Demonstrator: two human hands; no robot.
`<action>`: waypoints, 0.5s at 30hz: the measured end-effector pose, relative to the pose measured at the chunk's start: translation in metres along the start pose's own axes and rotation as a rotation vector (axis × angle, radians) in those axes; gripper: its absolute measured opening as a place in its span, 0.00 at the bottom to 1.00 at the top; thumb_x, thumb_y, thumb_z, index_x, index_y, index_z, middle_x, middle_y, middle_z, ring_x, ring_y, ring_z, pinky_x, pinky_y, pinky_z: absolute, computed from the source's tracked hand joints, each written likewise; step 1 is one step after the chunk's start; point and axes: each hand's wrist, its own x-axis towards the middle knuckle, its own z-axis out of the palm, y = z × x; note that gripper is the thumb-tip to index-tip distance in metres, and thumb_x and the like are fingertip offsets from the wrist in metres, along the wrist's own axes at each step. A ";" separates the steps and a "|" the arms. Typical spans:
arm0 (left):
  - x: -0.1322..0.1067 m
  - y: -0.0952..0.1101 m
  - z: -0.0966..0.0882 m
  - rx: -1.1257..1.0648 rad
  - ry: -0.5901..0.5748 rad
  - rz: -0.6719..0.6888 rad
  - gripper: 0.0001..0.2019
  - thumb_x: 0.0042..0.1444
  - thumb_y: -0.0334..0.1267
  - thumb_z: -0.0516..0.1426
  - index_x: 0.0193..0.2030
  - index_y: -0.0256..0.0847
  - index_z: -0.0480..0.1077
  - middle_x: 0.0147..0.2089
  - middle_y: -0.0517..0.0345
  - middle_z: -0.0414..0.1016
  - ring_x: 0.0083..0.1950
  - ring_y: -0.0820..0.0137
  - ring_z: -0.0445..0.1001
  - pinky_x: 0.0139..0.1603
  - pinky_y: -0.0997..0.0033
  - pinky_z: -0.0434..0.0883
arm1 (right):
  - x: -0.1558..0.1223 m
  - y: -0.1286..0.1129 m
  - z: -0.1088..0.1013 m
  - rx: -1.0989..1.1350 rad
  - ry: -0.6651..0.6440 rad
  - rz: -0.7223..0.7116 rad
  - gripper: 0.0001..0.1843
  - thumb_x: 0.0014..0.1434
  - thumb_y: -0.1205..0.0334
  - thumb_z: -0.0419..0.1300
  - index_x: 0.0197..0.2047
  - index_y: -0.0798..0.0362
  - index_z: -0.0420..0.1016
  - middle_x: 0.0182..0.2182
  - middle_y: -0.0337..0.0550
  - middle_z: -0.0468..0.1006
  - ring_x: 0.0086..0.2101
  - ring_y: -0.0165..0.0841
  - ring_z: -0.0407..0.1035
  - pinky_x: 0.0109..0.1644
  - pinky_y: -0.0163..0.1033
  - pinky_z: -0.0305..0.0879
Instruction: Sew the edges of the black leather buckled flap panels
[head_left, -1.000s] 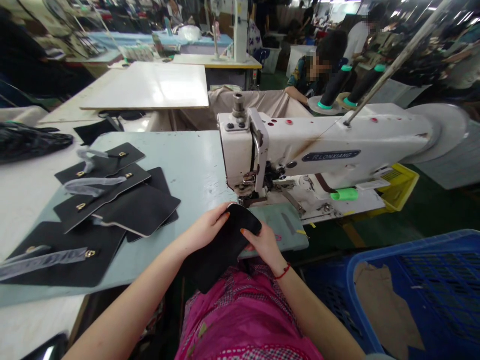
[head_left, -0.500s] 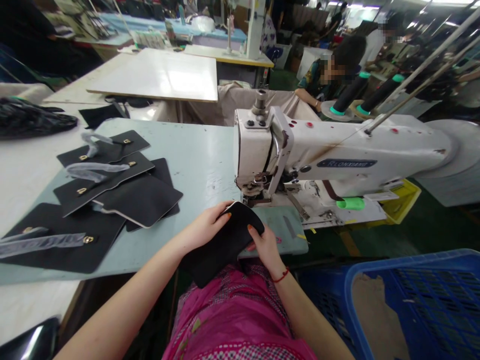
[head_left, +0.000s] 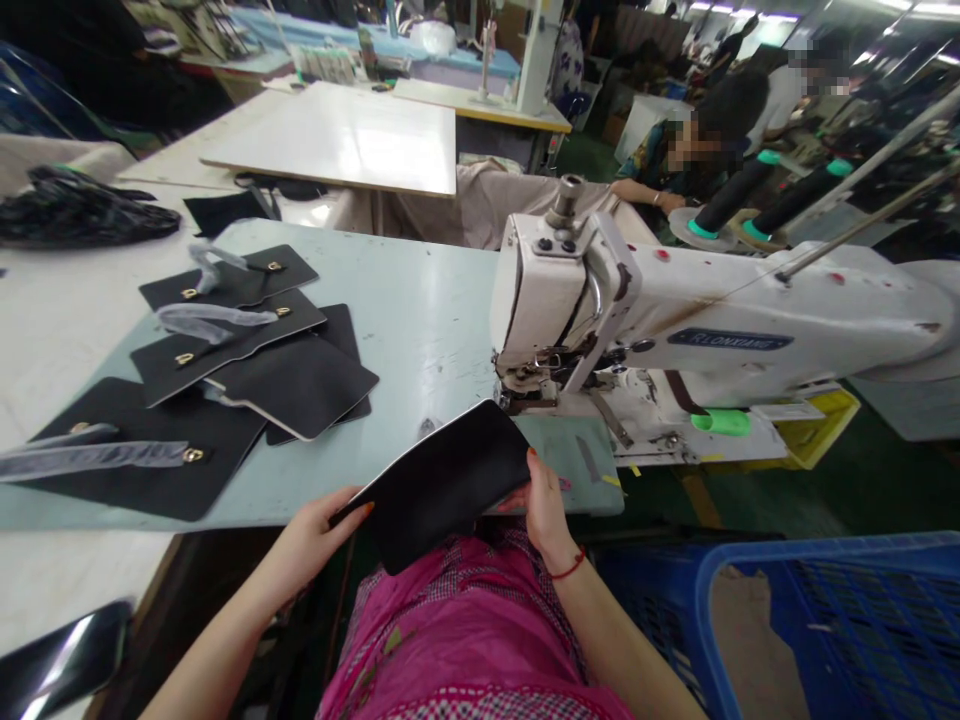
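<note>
A flat black leather panel (head_left: 442,480) lies tilted across the near edge of the pale green sewing table (head_left: 405,320), its far corner close under the needle of the white sewing machine (head_left: 675,310). My left hand (head_left: 315,530) pinches the panel's near left corner. My right hand (head_left: 544,505) grips its right edge, fingers curled round it. Several more black panels with gold clasps and grey straps (head_left: 225,370) lie spread on the table to the left.
A blue plastic crate (head_left: 825,630) holding tan pieces stands low at the right. A yellow bin (head_left: 817,430) sits behind the machine. Thread cones (head_left: 720,200) rise on the stand. A person works at a table beyond the machine. A black bag (head_left: 82,210) lies far left.
My left hand slid from the panel's top, near the needle, down to its near left corner. The panel now lies flatter and more spread out. The camera view shifted left.
</note>
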 end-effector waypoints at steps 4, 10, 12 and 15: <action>-0.015 -0.017 -0.020 0.160 0.185 0.055 0.18 0.54 0.56 0.59 0.44 0.50 0.80 0.46 0.60 0.83 0.48 0.54 0.78 0.52 0.66 0.72 | -0.008 0.007 0.011 0.093 -0.183 0.100 0.31 0.61 0.35 0.49 0.44 0.57 0.70 0.33 0.52 0.80 0.25 0.38 0.77 0.23 0.38 0.72; -0.018 0.024 -0.075 0.742 0.397 0.260 0.22 0.64 0.52 0.47 0.58 0.56 0.72 0.55 0.64 0.78 0.52 0.58 0.76 0.54 0.61 0.71 | -0.006 0.010 0.028 -0.044 -0.379 0.083 0.28 0.60 0.38 0.56 0.47 0.56 0.64 0.35 0.52 0.81 0.27 0.30 0.76 0.26 0.30 0.69; -0.006 0.054 -0.095 0.908 0.479 0.367 0.24 0.66 0.50 0.43 0.60 0.50 0.71 0.57 0.62 0.76 0.54 0.60 0.75 0.57 0.60 0.69 | -0.003 0.010 0.031 -0.054 -0.425 0.058 0.29 0.60 0.42 0.58 0.53 0.56 0.62 0.38 0.51 0.81 0.28 0.29 0.76 0.28 0.31 0.69; 0.036 0.100 -0.123 1.044 0.513 0.599 0.25 0.69 0.45 0.40 0.60 0.39 0.71 0.60 0.59 0.72 0.62 0.64 0.68 0.67 0.55 0.56 | -0.001 0.010 0.030 -0.051 -0.447 0.047 0.30 0.59 0.45 0.60 0.56 0.57 0.62 0.39 0.51 0.81 0.29 0.30 0.76 0.30 0.33 0.70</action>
